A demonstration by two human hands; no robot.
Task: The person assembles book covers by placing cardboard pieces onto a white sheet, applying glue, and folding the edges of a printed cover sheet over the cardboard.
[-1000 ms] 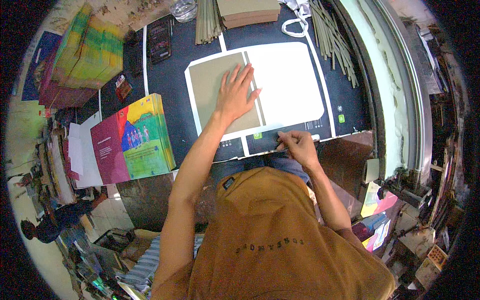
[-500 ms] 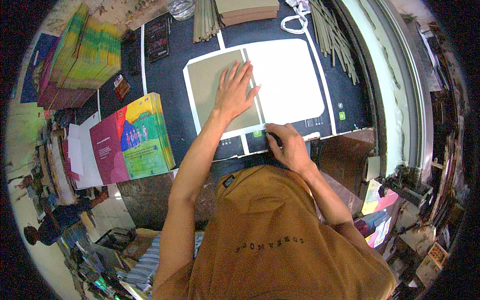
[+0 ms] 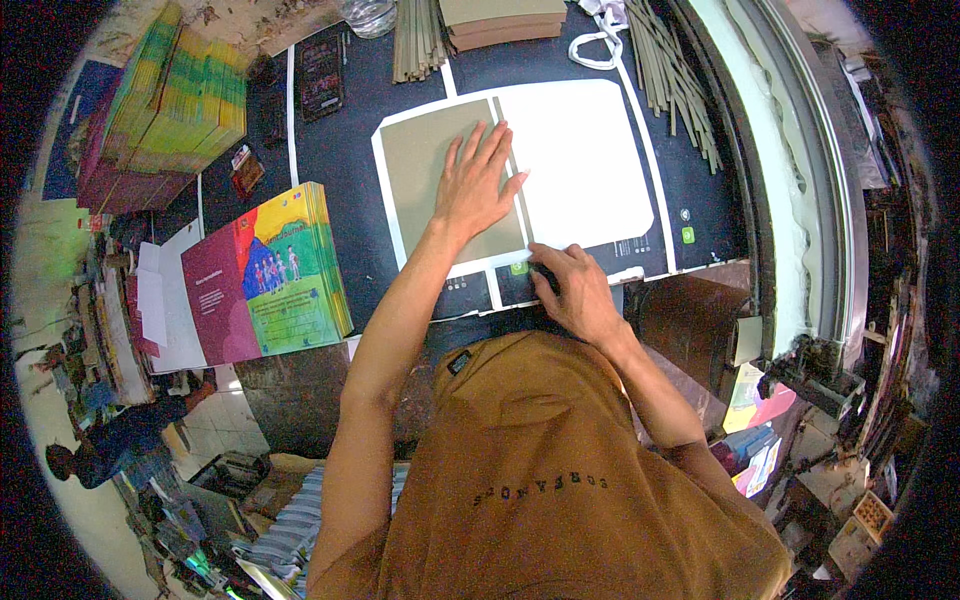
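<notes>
A white sheet (image 3: pixel 585 160) with trimmed corners lies on the dark table. On its left half rests a grey-brown board (image 3: pixel 412 170), and a thin strip of the same colour (image 3: pixel 521 222) runs alongside the board's right edge. My left hand (image 3: pixel 475 190) lies flat on the board with its fingers spread, the fingertips reaching the strip. At the sheet's near edge, my right hand (image 3: pixel 583 295) touches the strip's lower end with its index fingertip. Its thumb stays apart below, and nothing shows between them; the other fingers are curled and partly hidden.
Colourful printed covers (image 3: pixel 300 290) are stacked at the left, with piled books (image 3: pixel 190 110) behind. Brown boards (image 3: pixel 505 22) and bundled strips (image 3: pixel 418 45) lie at the back. Loose strips (image 3: pixel 672 90) are near a metal-edged machine (image 3: pixel 800 180). Another person (image 3: pixel 130 435) is at far left.
The whole view has shifted slightly. Both hands keep nearly the same places on the board and strip, with the right index finger looking a little straighter.
</notes>
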